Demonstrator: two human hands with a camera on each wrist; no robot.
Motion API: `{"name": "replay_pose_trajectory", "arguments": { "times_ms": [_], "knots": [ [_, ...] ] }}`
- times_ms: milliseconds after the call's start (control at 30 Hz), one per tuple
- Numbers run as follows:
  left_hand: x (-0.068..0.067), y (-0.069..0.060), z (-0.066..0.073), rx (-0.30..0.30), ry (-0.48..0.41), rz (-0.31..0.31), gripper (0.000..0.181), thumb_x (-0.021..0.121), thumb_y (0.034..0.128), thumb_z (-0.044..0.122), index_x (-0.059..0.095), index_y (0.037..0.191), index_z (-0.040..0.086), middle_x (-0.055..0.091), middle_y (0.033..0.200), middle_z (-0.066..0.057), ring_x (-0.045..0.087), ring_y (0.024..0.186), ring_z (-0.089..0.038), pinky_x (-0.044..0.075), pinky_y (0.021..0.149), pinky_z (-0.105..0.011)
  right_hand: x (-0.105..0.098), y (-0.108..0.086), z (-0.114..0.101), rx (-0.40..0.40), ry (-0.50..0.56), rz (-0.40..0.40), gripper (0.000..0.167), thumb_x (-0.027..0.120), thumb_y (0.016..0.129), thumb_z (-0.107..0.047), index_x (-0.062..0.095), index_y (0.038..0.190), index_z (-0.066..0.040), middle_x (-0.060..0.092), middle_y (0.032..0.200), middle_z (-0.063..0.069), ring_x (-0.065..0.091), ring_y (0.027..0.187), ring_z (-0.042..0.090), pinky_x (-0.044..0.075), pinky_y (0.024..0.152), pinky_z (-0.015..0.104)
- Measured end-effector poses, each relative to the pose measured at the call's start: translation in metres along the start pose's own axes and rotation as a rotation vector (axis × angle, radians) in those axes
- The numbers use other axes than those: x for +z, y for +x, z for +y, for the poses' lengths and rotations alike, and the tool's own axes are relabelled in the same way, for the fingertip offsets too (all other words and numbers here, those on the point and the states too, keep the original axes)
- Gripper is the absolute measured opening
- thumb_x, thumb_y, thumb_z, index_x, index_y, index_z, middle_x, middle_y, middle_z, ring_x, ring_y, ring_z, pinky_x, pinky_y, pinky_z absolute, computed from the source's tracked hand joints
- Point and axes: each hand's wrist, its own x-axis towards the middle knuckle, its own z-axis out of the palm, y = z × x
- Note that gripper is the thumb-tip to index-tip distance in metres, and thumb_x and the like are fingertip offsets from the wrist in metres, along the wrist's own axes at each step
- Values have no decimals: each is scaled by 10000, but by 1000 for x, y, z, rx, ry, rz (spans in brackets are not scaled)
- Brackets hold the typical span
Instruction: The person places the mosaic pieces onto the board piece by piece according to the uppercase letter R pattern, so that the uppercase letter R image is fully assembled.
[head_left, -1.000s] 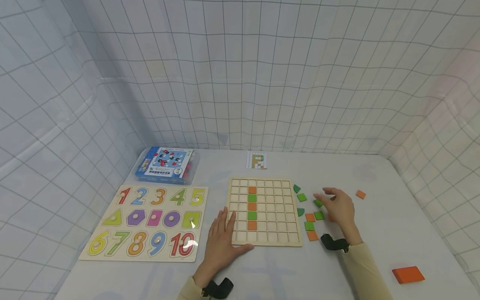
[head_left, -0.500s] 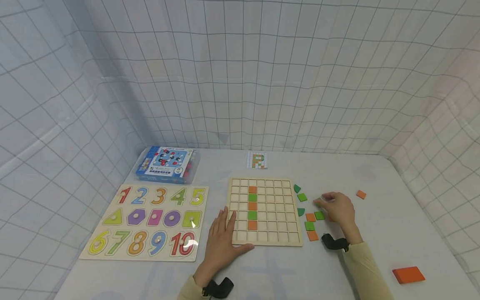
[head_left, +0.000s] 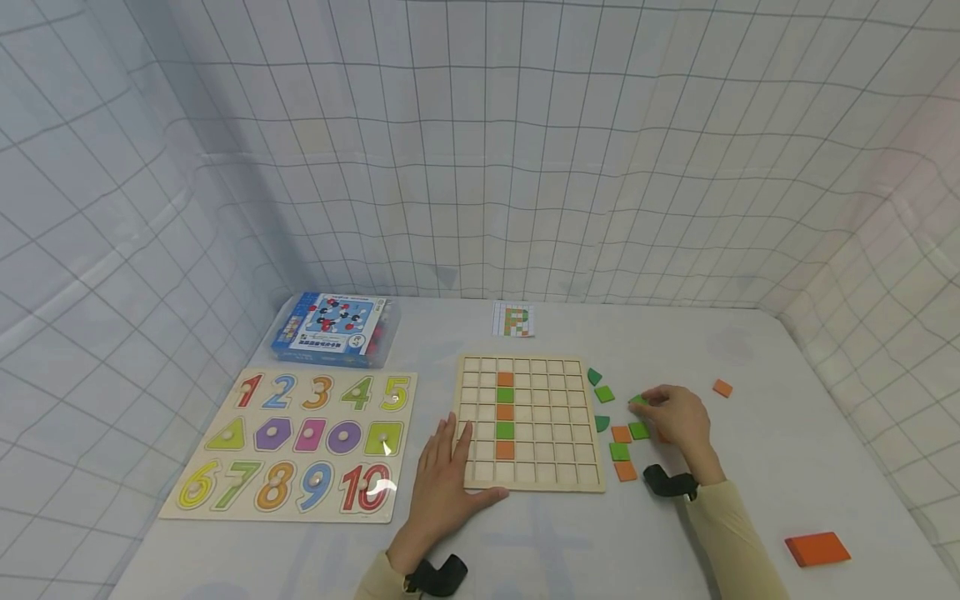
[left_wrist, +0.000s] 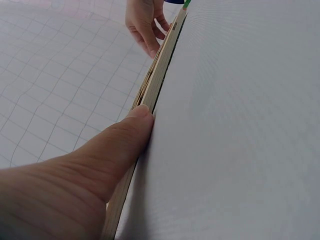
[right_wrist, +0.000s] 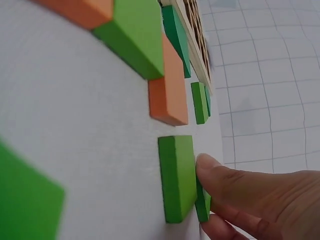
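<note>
My left hand [head_left: 442, 485] rests at the lower left corner of a wooden grid board [head_left: 553, 433], fingers straight. In the left wrist view its thumb [left_wrist: 112, 150] presses the board's front edge. One column of the board holds alternating orange and green tiles [head_left: 505, 414]. Right of the board, my right hand [head_left: 678, 419] pinches a green square tile [right_wrist: 202, 203] between thumb and fingers, low at the tabletop. Another green tile [right_wrist: 179, 180] lies close beside it. Orange and green squares and dark green rounded pieces [head_left: 602, 424] lie between hand and board.
A number and shape puzzle board [head_left: 225, 458] lies at the left, with a clear-lidded blue box [head_left: 333, 331] behind it. A small pattern card [head_left: 513, 320] lies behind the grid. One orange tile [head_left: 722, 388] and an orange block [head_left: 817, 549] lie farther right.
My right thumb and fingers have closed in on the green tile, from spread above it to pinching it. The left hand and the board have stayed put.
</note>
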Motion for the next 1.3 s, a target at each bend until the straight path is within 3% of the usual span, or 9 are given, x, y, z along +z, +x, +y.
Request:
{"name": "replay_pose_trajectory", "arguments": {
  "times_ms": [233, 367, 467, 633, 800, 933, 1100, 1300],
  "knots": [
    [0, 0, 0, -6, -2, -12, 1076, 725, 681, 634, 322, 1469, 22, 170, 1538, -206, 113, 1410, -355, 153, 1094, -519, 2, 2, -2, -24, 49, -8, 291, 749, 807, -216, 608, 978, -27, 621, 904, 121, 542, 709, 226, 408, 511, 293],
    [1, 0, -1, 1, 2, -10, 1077, 721, 682, 639, 321, 1470, 23, 171, 1537, -208, 120, 1408, -359, 159, 1092, -524, 7, -2, -6, -33, 60, 40, 251, 736, 823, -220, 608, 952, -47, 638, 903, 127, 549, 666, 214, 402, 500, 283],
    [0, -1, -2, 8, 3, 1, 1075, 727, 679, 633, 327, 1467, 22, 179, 1533, -211, 130, 1405, -365, 165, 1089, -529, 12, -9, -14, -85, 70, 83, 234, 745, 821, -232, 629, 914, -51, 647, 836, 85, 529, 641, 196, 373, 512, 286],
    [0, -1, -2, 23, 6, 24, 1068, 735, 678, 622, 338, 1460, 14, 197, 1524, -221, 148, 1398, -376, 180, 1078, -540, 26, -25, -36, -265, 173, 105, 220, 803, 768, -216, 651, 821, -66, 632, 709, -5, 460, 568, 153, 340, 473, 262],
    [1, -1, -1, 33, -3, 32, 1055, 733, 685, 619, 351, 1449, -1, 211, 1515, -233, 165, 1389, -392, 195, 1068, -552, 43, -42, -60, -387, 305, 35, 217, 848, 706, -196, 648, 735, -117, 597, 653, -64, 417, 532, 105, 326, 470, 229],
    [0, -1, -1, 29, -5, 25, 1050, 724, 693, 623, 350, 1451, 1, 208, 1518, -230, 161, 1391, -389, 197, 1070, -550, 59, -55, -76, -437, 334, -41, 207, 854, 696, -197, 651, 714, -158, 598, 656, -109, 409, 509, 73, 319, 456, 219],
    [0, -1, -1, 31, -3, 29, 1050, 723, 693, 625, 349, 1452, 2, 208, 1519, -229, 162, 1391, -391, 200, 1069, -551, 77, -68, -91, -508, 303, -122, 174, 838, 717, -208, 668, 734, -180, 582, 648, -143, 409, 498, 33, 331, 445, 214],
    [1, 0, -2, 45, 10, 43, 1047, 709, 699, 638, 358, 1444, -8, 213, 1515, -234, 177, 1384, -398, 211, 1058, -556, 89, -78, -106, -563, 193, -175, 146, 826, 733, -234, 687, 763, -198, 569, 654, -169, 420, 526, 16, 355, 467, 220]
  ]
}}
